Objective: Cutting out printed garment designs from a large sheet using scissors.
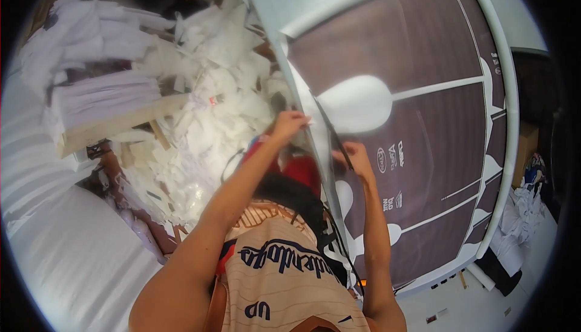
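A large dark brown printed sheet [423,120] with white rounded shapes and lines lies over the table in front of me and to the right. At its near left edge my left hand [290,125] is closed in a pinch, fingertips on the white margin of the sheet. My right hand [356,159] is over the sheet, fingers curled and closed. A thin dark strip [328,123] slants down across the sheet's edge to the right hand, which seems to grip it. What lies beneath those fingers is hidden.
On the left is a big heap of white scraps [212,102], with stacked white sheets [106,99] beside it. A white roll [363,0] crosses the table's far end. A black cable [345,250] hangs by my body. White cloth [520,217] lies at the right.
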`<state>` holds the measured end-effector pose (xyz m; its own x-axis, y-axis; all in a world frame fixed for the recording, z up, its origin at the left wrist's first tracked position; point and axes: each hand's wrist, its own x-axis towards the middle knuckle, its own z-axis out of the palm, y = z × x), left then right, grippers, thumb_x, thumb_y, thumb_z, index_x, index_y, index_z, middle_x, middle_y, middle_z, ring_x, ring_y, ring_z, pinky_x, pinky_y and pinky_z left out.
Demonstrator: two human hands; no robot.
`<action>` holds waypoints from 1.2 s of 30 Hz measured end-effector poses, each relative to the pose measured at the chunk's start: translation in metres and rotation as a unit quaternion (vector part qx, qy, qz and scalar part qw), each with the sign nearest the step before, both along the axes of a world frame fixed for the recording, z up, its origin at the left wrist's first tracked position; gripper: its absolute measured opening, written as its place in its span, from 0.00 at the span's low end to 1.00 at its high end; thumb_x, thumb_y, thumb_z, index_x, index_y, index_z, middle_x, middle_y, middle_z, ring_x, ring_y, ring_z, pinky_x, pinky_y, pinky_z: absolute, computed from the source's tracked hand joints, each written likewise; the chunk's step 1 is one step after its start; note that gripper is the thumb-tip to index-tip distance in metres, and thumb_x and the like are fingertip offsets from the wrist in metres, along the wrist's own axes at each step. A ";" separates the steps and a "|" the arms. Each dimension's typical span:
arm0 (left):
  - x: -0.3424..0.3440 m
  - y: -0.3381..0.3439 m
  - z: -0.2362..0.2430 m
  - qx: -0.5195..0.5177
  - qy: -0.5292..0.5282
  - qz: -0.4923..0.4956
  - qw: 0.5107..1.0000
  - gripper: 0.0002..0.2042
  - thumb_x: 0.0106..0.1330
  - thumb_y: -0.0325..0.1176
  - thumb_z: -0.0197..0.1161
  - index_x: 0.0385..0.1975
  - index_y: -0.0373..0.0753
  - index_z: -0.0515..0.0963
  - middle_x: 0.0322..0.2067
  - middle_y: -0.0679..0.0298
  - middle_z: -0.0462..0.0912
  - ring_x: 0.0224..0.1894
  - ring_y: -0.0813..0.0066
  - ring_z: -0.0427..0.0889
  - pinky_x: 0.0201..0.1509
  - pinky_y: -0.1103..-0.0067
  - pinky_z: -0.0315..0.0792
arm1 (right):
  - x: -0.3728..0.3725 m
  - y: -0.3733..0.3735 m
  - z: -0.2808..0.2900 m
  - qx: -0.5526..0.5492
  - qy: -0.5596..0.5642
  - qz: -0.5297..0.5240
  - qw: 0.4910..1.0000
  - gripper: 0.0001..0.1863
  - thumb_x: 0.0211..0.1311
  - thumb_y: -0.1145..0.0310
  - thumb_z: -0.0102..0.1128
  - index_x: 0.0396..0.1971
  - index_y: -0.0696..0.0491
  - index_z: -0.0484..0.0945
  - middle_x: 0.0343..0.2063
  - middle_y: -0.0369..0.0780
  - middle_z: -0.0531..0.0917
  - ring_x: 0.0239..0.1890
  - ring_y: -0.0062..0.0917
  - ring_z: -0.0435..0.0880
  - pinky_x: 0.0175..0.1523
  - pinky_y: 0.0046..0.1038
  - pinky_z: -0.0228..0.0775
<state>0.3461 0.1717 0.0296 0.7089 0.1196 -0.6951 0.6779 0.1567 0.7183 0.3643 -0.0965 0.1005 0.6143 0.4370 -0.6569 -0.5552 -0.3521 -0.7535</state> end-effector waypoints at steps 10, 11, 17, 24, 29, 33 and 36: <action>0.002 0.008 -0.019 0.018 0.037 -0.012 0.999 0.09 0.60 0.35 0.70 0.31 0.35 0.86 0.24 0.64 0.86 0.28 0.79 0.82 0.35 0.80 0.74 | 0.052 0.054 0.008 -0.017 0.014 0.003 1.000 0.21 0.51 0.61 0.80 0.15 0.52 0.74 0.11 0.27 0.69 0.13 0.10 0.64 0.18 0.19 0.50; 0.001 0.010 -0.020 0.020 0.028 -0.013 0.999 0.09 0.60 0.35 0.70 0.31 0.35 0.86 0.24 0.64 0.86 0.27 0.79 0.82 0.34 0.80 0.73 | 0.056 0.059 0.006 -0.016 0.016 0.004 1.000 0.21 0.51 0.61 0.80 0.15 0.52 0.74 0.11 0.27 0.69 0.13 0.10 0.64 0.18 0.19 0.50; 0.003 0.012 -0.013 0.011 0.019 -0.047 0.999 0.09 0.61 0.34 0.69 0.32 0.34 0.86 0.25 0.62 0.87 0.26 0.79 0.82 0.32 0.79 0.74 | 0.073 0.082 -0.004 -0.007 -0.014 0.029 0.999 0.16 0.56 0.59 0.75 0.20 0.54 0.80 0.13 0.29 0.72 0.14 0.13 0.66 0.19 0.21 0.53; -0.025 0.101 -0.023 0.186 0.056 -0.075 0.978 0.15 0.62 0.38 0.70 0.39 0.30 0.83 0.31 0.60 0.85 0.31 0.76 0.80 0.34 0.79 0.73 | 0.086 0.146 0.031 -0.038 -0.118 0.035 0.992 0.29 0.51 0.53 0.79 0.10 0.55 0.69 0.12 0.27 0.64 0.19 0.12 0.59 0.23 0.23 0.50; 0.089 0.124 0.099 0.544 -0.300 -0.095 0.778 0.17 0.58 0.37 0.71 0.46 0.40 0.83 0.60 0.45 0.71 0.61 0.47 0.70 0.62 0.59 0.65 | 0.022 0.103 0.036 -0.036 -0.101 -0.046 0.993 0.27 0.52 0.54 0.79 0.12 0.54 0.71 0.12 0.27 0.67 0.19 0.11 0.63 0.23 0.21 0.52; 0.178 0.092 0.141 0.522 -0.439 -0.390 0.618 0.17 0.52 0.32 0.71 0.45 0.47 0.84 0.71 0.49 0.59 0.71 0.46 0.60 0.69 0.52 0.58 | -0.030 0.076 0.061 -0.063 -0.054 -0.122 0.989 0.25 0.52 0.56 0.79 0.12 0.54 0.73 0.11 0.27 0.67 0.18 0.10 0.63 0.22 0.20 0.51; 0.217 0.147 0.079 0.574 -0.463 -0.348 0.579 0.17 0.51 0.30 0.69 0.44 0.48 0.84 0.74 0.51 0.53 0.75 0.46 0.53 0.71 0.50 0.55 | -0.047 0.079 0.058 -0.108 -0.048 -0.113 0.987 0.19 0.55 0.60 0.78 0.17 0.55 0.77 0.13 0.28 0.70 0.17 0.11 0.65 0.21 0.21 0.54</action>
